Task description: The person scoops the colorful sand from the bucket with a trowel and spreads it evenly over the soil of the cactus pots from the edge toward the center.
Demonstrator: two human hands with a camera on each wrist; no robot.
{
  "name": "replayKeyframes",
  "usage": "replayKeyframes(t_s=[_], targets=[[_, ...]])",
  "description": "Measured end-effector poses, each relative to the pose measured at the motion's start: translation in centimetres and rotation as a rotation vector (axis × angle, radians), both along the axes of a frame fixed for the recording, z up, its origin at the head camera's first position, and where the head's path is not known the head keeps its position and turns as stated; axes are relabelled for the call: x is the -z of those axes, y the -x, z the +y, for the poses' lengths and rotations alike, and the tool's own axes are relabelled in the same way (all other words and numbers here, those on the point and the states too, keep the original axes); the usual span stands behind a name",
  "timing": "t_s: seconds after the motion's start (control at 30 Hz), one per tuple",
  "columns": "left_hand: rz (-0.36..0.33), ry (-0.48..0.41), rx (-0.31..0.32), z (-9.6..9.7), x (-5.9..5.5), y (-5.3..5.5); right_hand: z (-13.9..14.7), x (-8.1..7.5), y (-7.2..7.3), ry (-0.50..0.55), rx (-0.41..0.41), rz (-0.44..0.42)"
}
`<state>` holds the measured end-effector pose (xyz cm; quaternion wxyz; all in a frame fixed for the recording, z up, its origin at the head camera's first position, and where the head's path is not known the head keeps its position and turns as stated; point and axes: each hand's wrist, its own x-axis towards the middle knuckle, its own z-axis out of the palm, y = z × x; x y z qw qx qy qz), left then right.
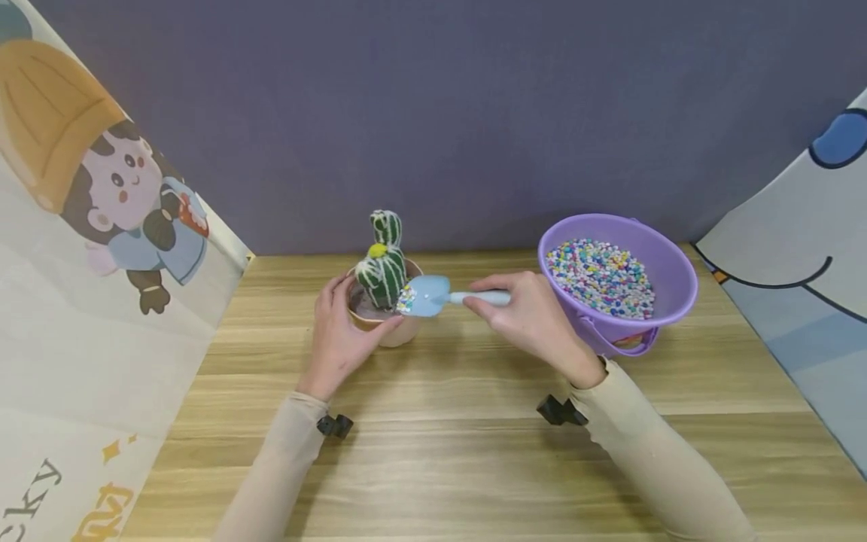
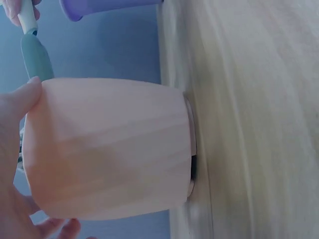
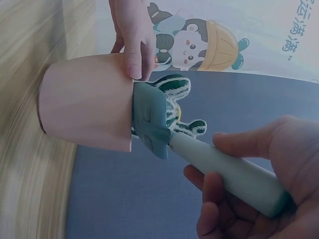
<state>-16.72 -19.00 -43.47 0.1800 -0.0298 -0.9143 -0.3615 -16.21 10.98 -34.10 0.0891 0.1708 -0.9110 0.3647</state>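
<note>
Left of right hand (image 1: 535, 315) pinching its handle (image 1: 489, 298): scoop (image 1: 430, 295) (beads (image 1: 406, 299) at tip); left hand (image 1: 341, 337) grips pot (image 1: 400, 333).

On the table (image 1: 440, 467), a cactus (image 1: 382, 280) in a pot (image 1: 400, 336) stands left of beads (image 1: 603, 278) in a bucket (image 1: 673, 282), a scoop (image 1: 428, 296) at the pot's right.

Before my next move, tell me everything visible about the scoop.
The scoop looks plastic: a broad, light-blue blade and a paler, rounded handle. The right hand grips the handle. The blade reaches over the pot toward the cactus, colourful beads at its tip; whether it touches the pot is unclear.
</note>
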Motion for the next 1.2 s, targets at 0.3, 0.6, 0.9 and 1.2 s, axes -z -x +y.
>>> replayKeyframes(t_s=[0.3, 0.6, 0.9, 1.2], targets=[[-0.051, 0.038, 0.063, -1.1, -0.7, 0.2, 0.1, -0.1, 0.1, 0.008, -0.007, -0.016], [-0.098, 0.043, 0.107, -1.3, -0.4, 0.5, 0.1, -0.1, 0.2, -0.002, -0.007, -0.001], [-0.049, 0.008, 0.030, 0.1, -0.5, 0.1, 0.4, 0.0, 0.2, 0.013, -0.002, 0.002], [-0.036, 0.000, 0.087, -0.5, -0.5, 0.1, 0.6, -0.1, 0.2, 0.016, -0.005, 0.012]])
